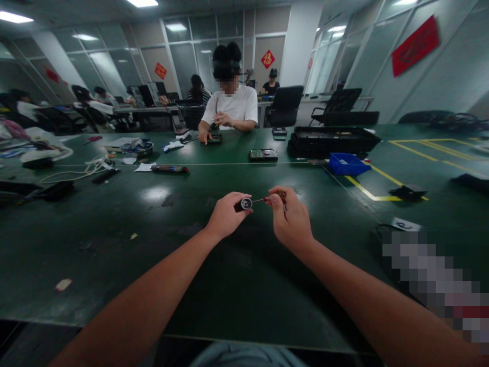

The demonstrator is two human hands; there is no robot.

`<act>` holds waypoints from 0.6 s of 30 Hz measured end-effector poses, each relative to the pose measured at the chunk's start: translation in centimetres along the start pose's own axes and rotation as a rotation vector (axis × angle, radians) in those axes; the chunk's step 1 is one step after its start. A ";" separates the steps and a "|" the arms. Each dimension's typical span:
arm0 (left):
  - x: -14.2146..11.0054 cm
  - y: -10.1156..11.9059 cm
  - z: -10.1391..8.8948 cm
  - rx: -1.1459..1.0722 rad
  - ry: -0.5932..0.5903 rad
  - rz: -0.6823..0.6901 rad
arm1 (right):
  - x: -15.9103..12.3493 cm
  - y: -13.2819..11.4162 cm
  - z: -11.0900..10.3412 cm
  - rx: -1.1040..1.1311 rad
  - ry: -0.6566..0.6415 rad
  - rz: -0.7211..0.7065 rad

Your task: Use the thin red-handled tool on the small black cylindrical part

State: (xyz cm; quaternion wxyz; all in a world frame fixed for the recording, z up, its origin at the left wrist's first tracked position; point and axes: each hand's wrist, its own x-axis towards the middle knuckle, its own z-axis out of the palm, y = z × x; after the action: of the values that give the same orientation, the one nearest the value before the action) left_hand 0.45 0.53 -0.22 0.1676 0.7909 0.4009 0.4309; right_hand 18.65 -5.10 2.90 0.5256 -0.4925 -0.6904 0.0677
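My left hand (228, 213) is closed around a small dark cylinder (246, 204). Its round end, with a pale ring and some inner detail, faces me; what exactly it is I cannot make out. Opposite it, my right hand (288, 214) grips a screwdriver (265, 199) with a reddish handle and a thin metal shaft. The shaft points left, and its tip reaches the side of the cylinder's end; whether it touches is too small to tell. Both hands are held above the green table (191, 265), near its middle.
Across the table, a person in a white shirt (233, 107) handles a dark item. A hard drive (263, 154), a long black tray (332, 140) and a blue bin (348, 164) stand ahead. A dark tool (170, 169) and a white cable (72, 177) lie leftward; a small black piece (408, 192) lies right.
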 end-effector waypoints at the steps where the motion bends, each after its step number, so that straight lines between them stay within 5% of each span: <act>1: 0.0 0.0 0.0 -0.002 0.001 0.001 | 0.0 0.0 0.0 -0.001 0.000 0.002; 18: -0.1 0.0 0.1 -0.008 0.007 0.038 | 0.1 0.4 0.2 0.066 0.059 0.140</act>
State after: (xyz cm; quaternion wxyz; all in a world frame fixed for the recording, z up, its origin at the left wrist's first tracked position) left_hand 0.48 0.50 -0.35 0.1613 0.7962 0.3847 0.4383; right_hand 18.74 -4.72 2.63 0.5557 -0.5236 -0.6360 0.1124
